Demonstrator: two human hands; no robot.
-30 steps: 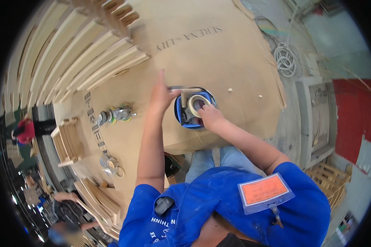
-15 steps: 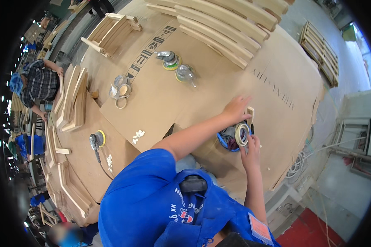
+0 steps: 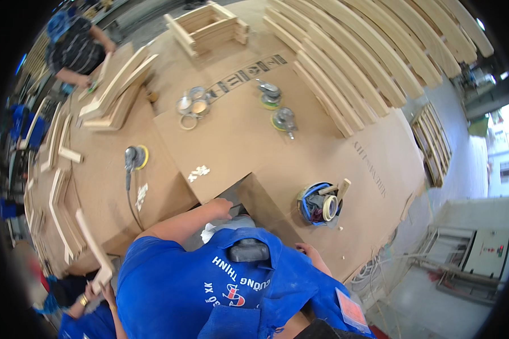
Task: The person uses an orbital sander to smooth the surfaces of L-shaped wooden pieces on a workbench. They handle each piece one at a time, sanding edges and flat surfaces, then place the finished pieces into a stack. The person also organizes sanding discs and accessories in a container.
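Observation:
My left hand (image 3: 221,209) is at the inner edge of the cardboard-covered table, in front of my body. Its fingers look closed beside a small dark flat thing (image 3: 237,211), which I cannot make out. My right hand (image 3: 307,249) is low by the table's near edge, partly hidden by my blue shirt; its fingers are hard to read. Beyond it stands a round container (image 3: 303,210) with a blue lining and dark rags. A cream tape roll (image 3: 330,208) and a wooden piece (image 3: 343,188) stick out of it.
Two sanders (image 3: 270,94) (image 3: 283,120) and several round tins (image 3: 199,107) lie on the cardboard; another sander (image 3: 136,158) is at left. Curved wooden slats (image 3: 345,68) stand far right, a wooden frame (image 3: 206,28) at the back. Co-workers handle wooden parts at left.
Both hands have left the container and tape roll. My left hand came back toward my body; my right dropped to the near edge. The view has turned, and a co-worker with a wooden part appears lower left.

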